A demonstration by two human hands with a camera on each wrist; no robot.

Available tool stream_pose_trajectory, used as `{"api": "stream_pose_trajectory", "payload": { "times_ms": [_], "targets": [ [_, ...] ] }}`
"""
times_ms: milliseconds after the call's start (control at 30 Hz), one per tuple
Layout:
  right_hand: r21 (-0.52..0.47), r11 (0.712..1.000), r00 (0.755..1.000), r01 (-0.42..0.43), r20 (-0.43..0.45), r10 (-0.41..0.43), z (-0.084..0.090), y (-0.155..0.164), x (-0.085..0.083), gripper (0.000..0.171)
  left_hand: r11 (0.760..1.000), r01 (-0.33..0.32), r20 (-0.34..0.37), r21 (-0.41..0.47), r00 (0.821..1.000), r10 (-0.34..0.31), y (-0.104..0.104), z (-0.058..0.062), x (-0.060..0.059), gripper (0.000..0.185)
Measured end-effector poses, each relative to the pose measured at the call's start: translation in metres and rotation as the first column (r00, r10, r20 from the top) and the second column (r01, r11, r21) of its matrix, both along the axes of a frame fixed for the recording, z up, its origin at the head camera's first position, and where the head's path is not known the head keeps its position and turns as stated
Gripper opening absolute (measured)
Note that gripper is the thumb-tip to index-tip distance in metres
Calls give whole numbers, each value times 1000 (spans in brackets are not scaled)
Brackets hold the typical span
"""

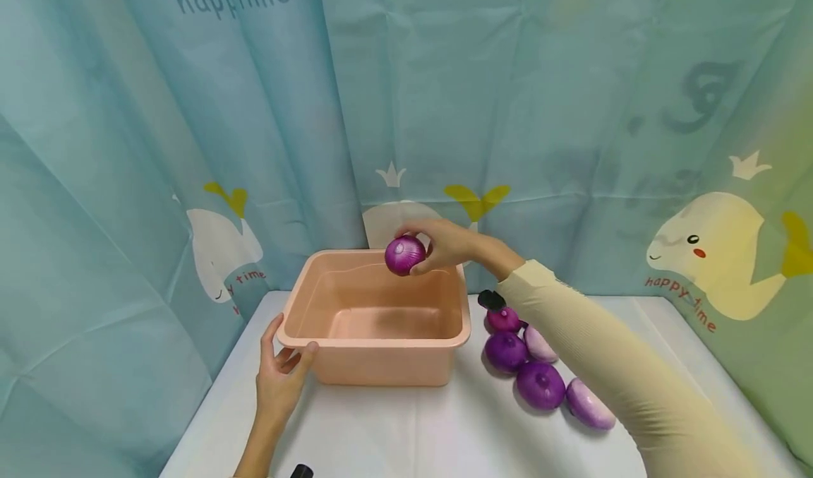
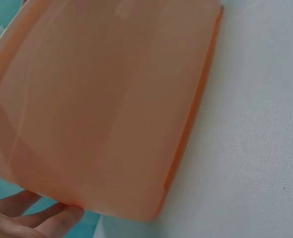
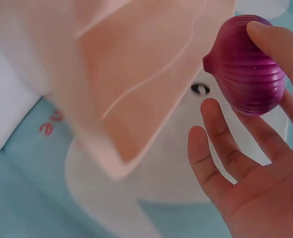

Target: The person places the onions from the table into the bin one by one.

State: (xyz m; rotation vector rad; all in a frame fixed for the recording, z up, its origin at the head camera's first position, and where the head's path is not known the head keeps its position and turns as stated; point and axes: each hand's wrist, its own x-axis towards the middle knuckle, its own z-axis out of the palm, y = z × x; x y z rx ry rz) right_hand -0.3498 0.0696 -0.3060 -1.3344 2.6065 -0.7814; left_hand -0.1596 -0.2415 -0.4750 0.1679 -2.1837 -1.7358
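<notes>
Over the right side of a pink plastic basin (image 1: 387, 366), a purple onion (image 1: 404, 254) is held in the air by my right hand (image 1: 441, 243). In the right wrist view the thumb and some fingers pinch the onion (image 3: 248, 64), while two other fingers stand apart from it. My left hand (image 1: 279, 386) grips the basin's front left corner, thumb at the front of the rim. The left wrist view shows its fingers against the basin wall (image 2: 102, 109). The visible part of the basin's floor is bare.
Right of the basin, several onions lie on the white table (image 1: 406, 435): dark purple ones (image 1: 540, 386) and paler ones (image 1: 591, 404). My right forearm passes above them and partly hides some. A blue-green printed curtain (image 1: 444, 111) hangs behind and at the sides.
</notes>
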Motion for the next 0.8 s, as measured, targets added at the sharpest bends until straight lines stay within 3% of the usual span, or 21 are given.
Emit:
{"api": "stream_pose_trajectory", "payload": {
  "times_ms": [133,333,800],
  "targets": [
    [48,998,999,-33,-24,34,-5,-19,-1,61,1000,-4,-8,5,1000,4,1,0,0,80],
    [58,997,998,-49,35,47,-20,-36,-4,60,1000,-19,-1,16,1000,19,3,-2,-1,78],
    [100,995,996,4,90,-13,-29,-44,-2,62,999,-29,1,23,1000,29,4,-5,-1,80]
  ]
}}
